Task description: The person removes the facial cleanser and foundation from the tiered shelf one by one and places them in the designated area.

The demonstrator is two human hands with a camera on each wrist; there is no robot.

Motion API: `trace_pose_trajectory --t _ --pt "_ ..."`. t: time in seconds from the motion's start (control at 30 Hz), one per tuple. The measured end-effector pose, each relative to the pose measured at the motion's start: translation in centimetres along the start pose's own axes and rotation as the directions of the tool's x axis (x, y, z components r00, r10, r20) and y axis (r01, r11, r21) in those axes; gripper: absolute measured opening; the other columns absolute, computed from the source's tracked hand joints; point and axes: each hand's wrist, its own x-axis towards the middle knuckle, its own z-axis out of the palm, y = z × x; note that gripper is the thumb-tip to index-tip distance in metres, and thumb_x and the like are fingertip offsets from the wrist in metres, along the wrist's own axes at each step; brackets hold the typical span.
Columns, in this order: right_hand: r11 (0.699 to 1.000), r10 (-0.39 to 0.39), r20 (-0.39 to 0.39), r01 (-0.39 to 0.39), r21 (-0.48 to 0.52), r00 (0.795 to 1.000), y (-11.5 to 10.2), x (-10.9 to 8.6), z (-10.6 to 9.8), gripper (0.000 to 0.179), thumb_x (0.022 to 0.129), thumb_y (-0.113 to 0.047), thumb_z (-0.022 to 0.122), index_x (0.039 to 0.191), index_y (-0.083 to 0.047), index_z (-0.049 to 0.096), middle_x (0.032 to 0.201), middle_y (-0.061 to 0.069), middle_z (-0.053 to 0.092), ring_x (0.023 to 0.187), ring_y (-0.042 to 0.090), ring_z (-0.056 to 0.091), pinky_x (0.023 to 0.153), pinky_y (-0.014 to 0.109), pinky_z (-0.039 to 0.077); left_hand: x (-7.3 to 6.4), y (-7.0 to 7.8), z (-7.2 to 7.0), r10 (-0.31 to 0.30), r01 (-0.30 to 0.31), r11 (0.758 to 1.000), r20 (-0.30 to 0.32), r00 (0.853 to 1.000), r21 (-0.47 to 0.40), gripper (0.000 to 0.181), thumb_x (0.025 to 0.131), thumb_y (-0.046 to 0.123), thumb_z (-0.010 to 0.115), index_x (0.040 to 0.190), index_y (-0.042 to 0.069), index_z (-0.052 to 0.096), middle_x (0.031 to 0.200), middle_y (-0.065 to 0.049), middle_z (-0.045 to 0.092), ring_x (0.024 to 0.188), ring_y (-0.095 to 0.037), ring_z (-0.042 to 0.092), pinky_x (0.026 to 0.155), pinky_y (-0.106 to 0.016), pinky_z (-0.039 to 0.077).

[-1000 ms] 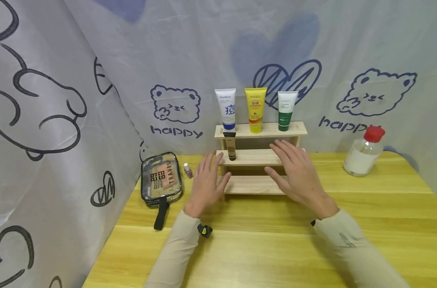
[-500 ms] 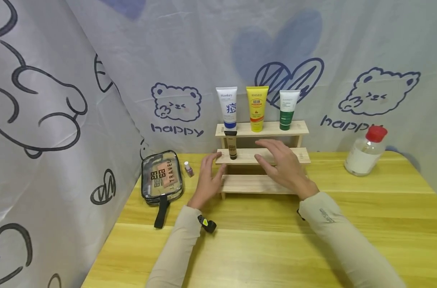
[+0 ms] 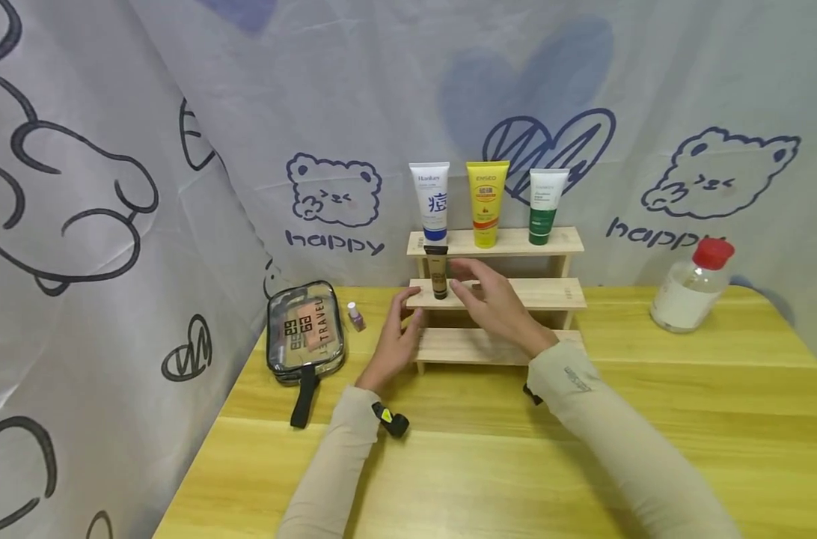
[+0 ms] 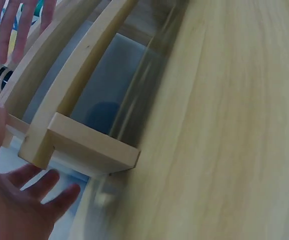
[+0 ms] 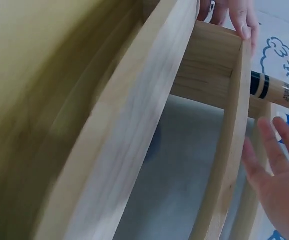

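A small brown tube (image 3: 438, 274) with a dark cap stands cap down on the middle tier of a three-tier wooden display shelf (image 3: 530, 294). Just right of the tube is my right hand (image 3: 494, 303), fingers extended; in the right wrist view a small gap separates the fingertips (image 5: 265, 127) from the tube (image 5: 284, 94). My left hand (image 3: 396, 344) is at the shelf's left end, fingers loosely bent, a fingertip at the middle tier's corner. On the top tier stand a white-and-blue tube (image 3: 432, 201), a yellow tube (image 3: 487, 202) and a white-and-green tube (image 3: 547, 206).
On the yellow wooden table (image 3: 462, 464), a clear travel pouch (image 3: 306, 329) and a tiny purple bottle (image 3: 356, 317) lie left of the shelf. A clear bottle with a red cap (image 3: 693, 286) stands right. Patterned curtains hang behind and at the left.
My right hand has moved left across the shelf to the brown tube. My left hand has shifted slightly, its fingers drawing in at the shelf's left end. The tubes stay in place.
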Motion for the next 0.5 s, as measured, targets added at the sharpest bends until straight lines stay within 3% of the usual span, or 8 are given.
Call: trace_pose_trajectory --t 0.13,0.27,0.5 --pt "0.997 -0.005 -0.017 0.006 0.080 1.000 -0.1 0.5 0.6 0.045 0.113 -0.018 0.061 0.156 -0.004 0.053 0.151 0.018 0.064 0.141 0.036 0.062 0.118 0.054 0.052 -0.5 -0.6 0.3 -0.004 0.004 0.999 0.012 1.000 -0.042 0.041 0.119 0.025 0.045 0.160 0.023 0.039 0.163 -0.017 0.048 0.142 -0.044 0.058 0.110 -0.051 0.050" --pt "0.992 -0.005 -0.030 0.008 0.124 1.000 -0.5 0.8 0.9 0.048 0.111 -0.014 0.066 0.155 -0.002 0.053 0.148 0.020 0.065 0.141 0.037 0.062 0.119 0.051 0.052 -0.9 -1.2 0.5 -0.003 0.004 0.998 0.005 1.000 -0.062 0.038 0.120 0.022 0.044 0.157 0.020 0.038 0.151 -0.023 0.054 0.136 -0.048 0.060 0.104 -0.042 0.050" --pt "0.990 0.033 -0.058 -0.024 0.138 0.998 -0.7 2.0 0.7 0.052 0.108 -0.017 0.070 0.156 -0.006 0.052 0.150 0.017 0.064 0.143 0.035 0.060 0.118 0.051 0.053 0.0 -1.1 0.8 0.028 -0.029 0.994 -0.011 1.000 -0.102 0.039 0.120 0.021 0.042 0.159 0.017 0.037 0.150 -0.024 0.053 0.133 -0.049 0.059 0.100 -0.038 0.049"
